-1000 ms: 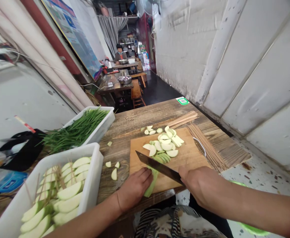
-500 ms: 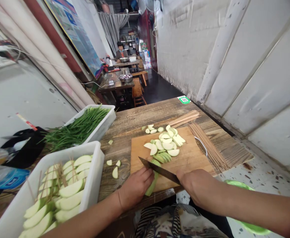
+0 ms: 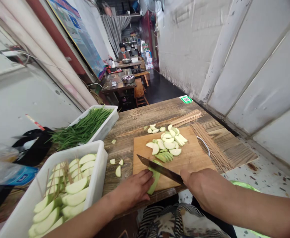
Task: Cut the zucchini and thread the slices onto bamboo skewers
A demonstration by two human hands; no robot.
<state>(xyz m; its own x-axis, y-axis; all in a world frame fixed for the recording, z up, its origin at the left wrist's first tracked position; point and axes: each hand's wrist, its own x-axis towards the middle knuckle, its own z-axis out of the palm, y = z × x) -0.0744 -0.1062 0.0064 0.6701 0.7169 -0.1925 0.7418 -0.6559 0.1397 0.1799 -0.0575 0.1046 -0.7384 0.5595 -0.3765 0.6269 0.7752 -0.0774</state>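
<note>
My right hand (image 3: 201,189) grips the handle of a dark kitchen knife (image 3: 160,169), its blade angled across a green vegetable piece (image 3: 154,180). My left hand (image 3: 135,190) presses that piece down, fingers curled, at the near edge of a wooden cutting board (image 3: 192,157). A heap of pale green slices (image 3: 168,143) lies on the board's far half. A few loose slices (image 3: 117,165) rest on the wooden table (image 3: 137,120) left of the board.
A white tub (image 3: 95,180) at the near left holds skewered slices. Behind it a second white tub (image 3: 109,124) holds green chives. Bamboo skewers (image 3: 209,142) lie right of the board. A green basin (image 3: 245,185) sits low on the right. A person sits far down the room.
The knife blade dipped onto the vegetable piece half a second ago and now sits slightly higher. Both hands stay at the board's near edge. The camera view shifted a little.
</note>
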